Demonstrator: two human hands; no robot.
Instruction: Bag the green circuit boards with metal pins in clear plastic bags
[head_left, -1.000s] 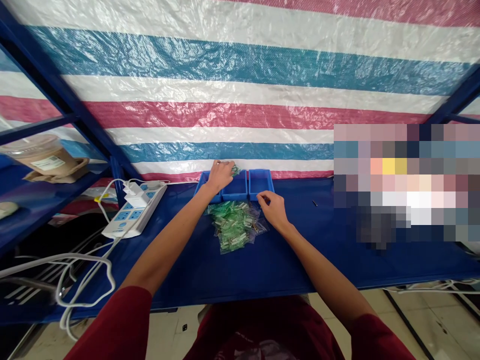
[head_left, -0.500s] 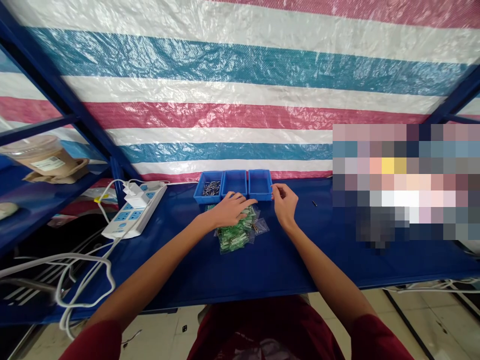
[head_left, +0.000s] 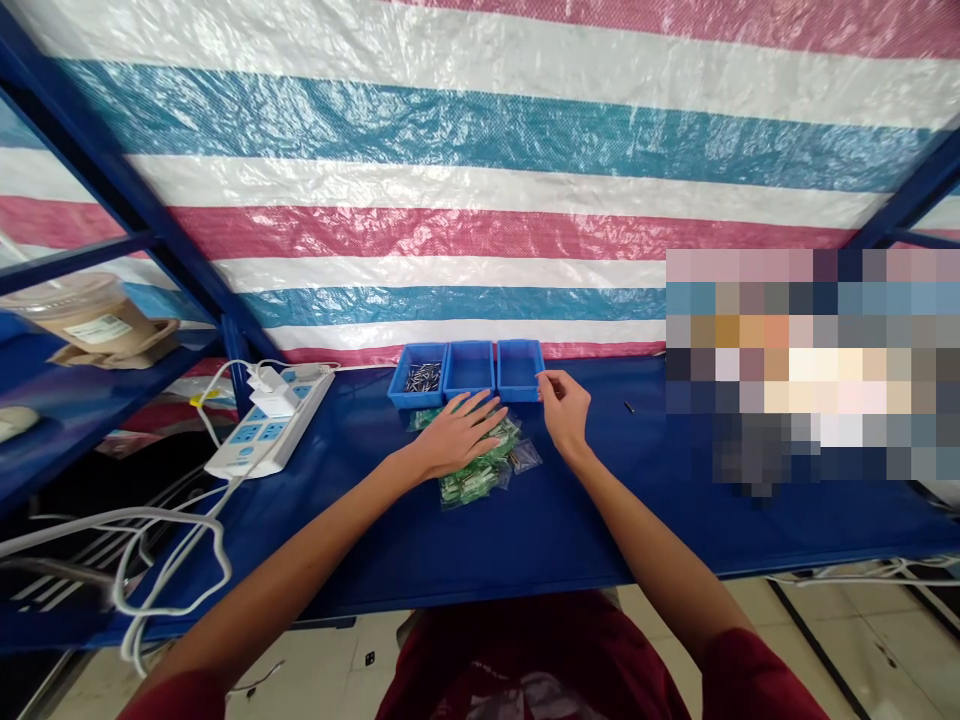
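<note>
My left hand (head_left: 459, 436) lies with fingers spread over a heap of small clear bags with green contents (head_left: 472, 482). Its fingertips point toward the middle blue bin (head_left: 469, 368). By the front right corner of the right blue bin (head_left: 519, 368), my right hand (head_left: 564, 408) is closed, thumb and fingertips pinched together. Whatever sits in that pinch is too small to make out. The left blue bin (head_left: 397, 388) holds many small dark and silvery metal pieces (head_left: 424, 377). A clear bag (head_left: 526, 456) juts from the heap's right side.
A small dark screw-like piece (head_left: 629, 407) lies on the blue table (head_left: 570, 540) to the right. At the left stand a white power strip (head_left: 255, 455) with a plugged-in adapter (head_left: 274, 395) and loose white cables (head_left: 217, 560). A lidded cup (head_left: 97, 315) sits on the left shelf.
My left hand has shifted slightly nearer and its fingers have spread wider over the bags. My right hand has moved a little left, toward the right bin's corner, still pinched.
</note>
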